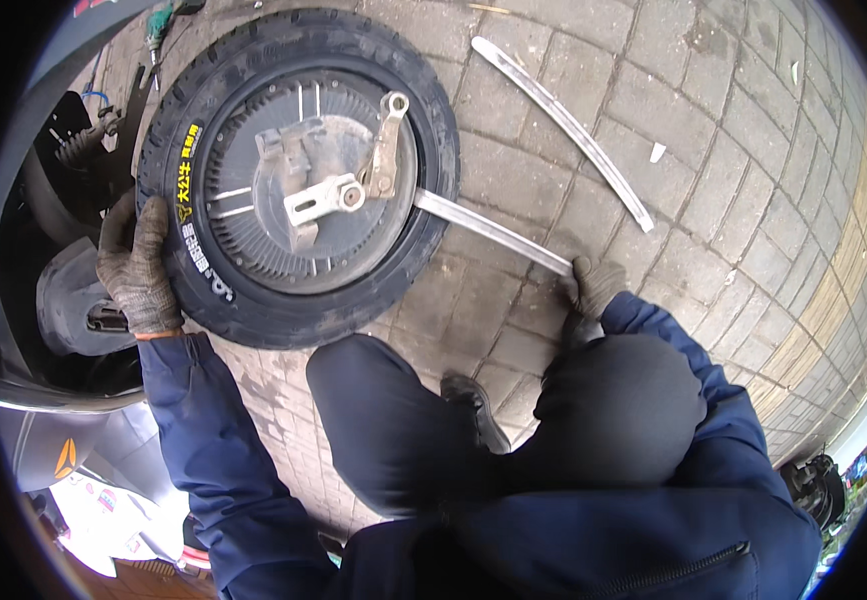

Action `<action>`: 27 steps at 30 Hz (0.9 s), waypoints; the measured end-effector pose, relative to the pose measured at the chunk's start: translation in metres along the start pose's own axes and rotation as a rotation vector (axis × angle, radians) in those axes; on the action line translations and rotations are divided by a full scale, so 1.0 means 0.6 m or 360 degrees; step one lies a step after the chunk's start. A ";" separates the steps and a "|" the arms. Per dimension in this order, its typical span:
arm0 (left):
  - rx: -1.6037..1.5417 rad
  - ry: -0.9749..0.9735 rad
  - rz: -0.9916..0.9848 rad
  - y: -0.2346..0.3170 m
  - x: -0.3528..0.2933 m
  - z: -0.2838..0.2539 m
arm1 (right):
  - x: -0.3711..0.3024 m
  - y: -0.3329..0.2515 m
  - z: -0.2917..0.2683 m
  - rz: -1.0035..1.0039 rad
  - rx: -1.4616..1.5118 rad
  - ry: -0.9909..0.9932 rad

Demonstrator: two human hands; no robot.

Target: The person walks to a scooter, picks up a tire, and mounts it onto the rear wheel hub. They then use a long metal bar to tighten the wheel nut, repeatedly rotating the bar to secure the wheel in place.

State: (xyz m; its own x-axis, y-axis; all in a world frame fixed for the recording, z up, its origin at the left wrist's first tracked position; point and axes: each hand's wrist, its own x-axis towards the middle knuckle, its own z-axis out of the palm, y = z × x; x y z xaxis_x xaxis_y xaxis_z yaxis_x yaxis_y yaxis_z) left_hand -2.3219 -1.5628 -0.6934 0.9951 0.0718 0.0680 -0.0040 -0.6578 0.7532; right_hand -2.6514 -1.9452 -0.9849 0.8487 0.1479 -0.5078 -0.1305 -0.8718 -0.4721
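Observation:
A black tyre point(283, 325) lies on its side on the paving at the upper left, around a grey hub wheel point(238, 235) with radial ribs. A worn metal brake arm point(385, 150) and a slotted bracket point(323, 203) stick up from the hub. My left hand point(140, 265), in a grey work glove, grips the tyre's left edge. One flat silver tyre lever point(493, 232) has its far tip at the rim's right side, beside the tyre's inner edge. Its near end sits in my gloved right hand point(593, 287), with the fingers closed and partly hidden.
A second tyre lever point(563, 118) lies loose on the grey paving bricks point(693, 260) at the right. Dark vehicle parts point(63, 300) stand close on my left. A green-handled tool point(158, 28) lies beyond the tyre. My bent knees point(618, 400) are just below.

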 end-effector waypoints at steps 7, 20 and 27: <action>0.0126 0.0044 -0.0023 -0.003 0.004 0.003 | 0.003 -0.022 -0.033 0.0067 -0.0030 -0.0190; 0.0277 0.0002 -0.0019 -0.013 0.035 0.001 | 0.012 -0.074 -0.050 0.0474 -0.0015 -0.0336; 0.0451 -0.0016 0.0049 0.004 0.019 0.004 | 0.008 -0.100 -0.004 0.0421 -0.0209 -0.0570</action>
State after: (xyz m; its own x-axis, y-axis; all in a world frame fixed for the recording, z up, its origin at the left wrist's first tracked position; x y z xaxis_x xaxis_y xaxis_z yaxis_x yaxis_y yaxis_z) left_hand -2.3105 -1.5654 -0.6925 0.9958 0.0424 0.0805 -0.0076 -0.8430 0.5379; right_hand -2.6384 -1.8933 -0.9571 0.5616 0.0442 -0.8262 -0.2332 -0.9496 -0.2094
